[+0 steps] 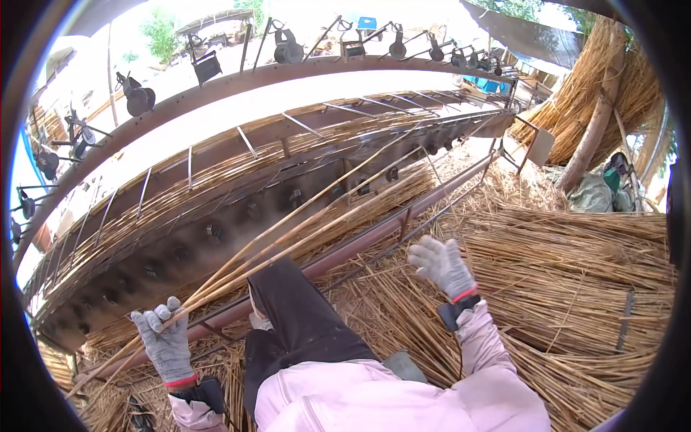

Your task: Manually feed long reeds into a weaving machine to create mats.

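A few long, thin reed stalks lie across the closed fingers of my left hand, which wears a grey knitted glove with a red cuff. From there they slant up and right, across the front of a long weaving frame, and their other ends stick out at lower left. My right hand, gloved the same way, is raised to the right with its fingers spread and nothing in it. Loose reeds lie on the ground below it, and the nearest stack of reeds is to its right.
Several dark weights or spools hang along the frame's curved rear beam. A brownish-red rail runs along the frame's near side. Upright reed bundles lean on a wooden post at the far right, beside a pale green sack.
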`<state>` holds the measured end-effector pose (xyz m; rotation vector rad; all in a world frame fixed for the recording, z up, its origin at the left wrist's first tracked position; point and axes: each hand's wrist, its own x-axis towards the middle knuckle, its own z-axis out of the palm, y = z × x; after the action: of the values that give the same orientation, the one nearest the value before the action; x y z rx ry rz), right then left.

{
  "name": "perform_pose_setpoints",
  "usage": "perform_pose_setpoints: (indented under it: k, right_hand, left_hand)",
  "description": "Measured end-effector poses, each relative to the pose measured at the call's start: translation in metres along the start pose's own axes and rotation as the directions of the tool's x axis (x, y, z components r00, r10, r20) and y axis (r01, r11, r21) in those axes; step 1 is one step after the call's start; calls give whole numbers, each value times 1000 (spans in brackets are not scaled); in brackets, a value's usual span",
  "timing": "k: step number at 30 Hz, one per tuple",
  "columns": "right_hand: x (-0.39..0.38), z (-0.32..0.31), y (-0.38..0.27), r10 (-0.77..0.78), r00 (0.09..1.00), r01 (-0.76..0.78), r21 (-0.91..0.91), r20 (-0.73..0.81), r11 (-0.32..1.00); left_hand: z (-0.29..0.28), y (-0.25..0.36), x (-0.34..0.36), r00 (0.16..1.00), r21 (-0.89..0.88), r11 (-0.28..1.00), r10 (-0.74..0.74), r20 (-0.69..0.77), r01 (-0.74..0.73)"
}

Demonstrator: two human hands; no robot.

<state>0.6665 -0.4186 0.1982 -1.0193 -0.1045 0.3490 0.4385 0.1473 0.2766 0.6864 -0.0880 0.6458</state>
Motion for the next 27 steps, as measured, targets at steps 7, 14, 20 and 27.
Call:
perform_pose_setpoints:
  k: [7,14,20,27]
  right_hand:
    - [90,105,52,99,980,-148,307,170,940]
    - [127,147,35,162,987,-151,309,-13,939]
    - [126,178,17,-47,945,-132,506,325,853]
    - [138,222,20,65,914,-201,309,400,929]
  left_hand:
    - [11,30,-43,996,140,987,68,62,-76]
    - [-21,72,-80,978,128,971,208,-21,-204]
    - [-37,125,-130,795,203,930,368,-481,-308]
    - [-72,168,-169,879,-37,951,270,-394,-308]
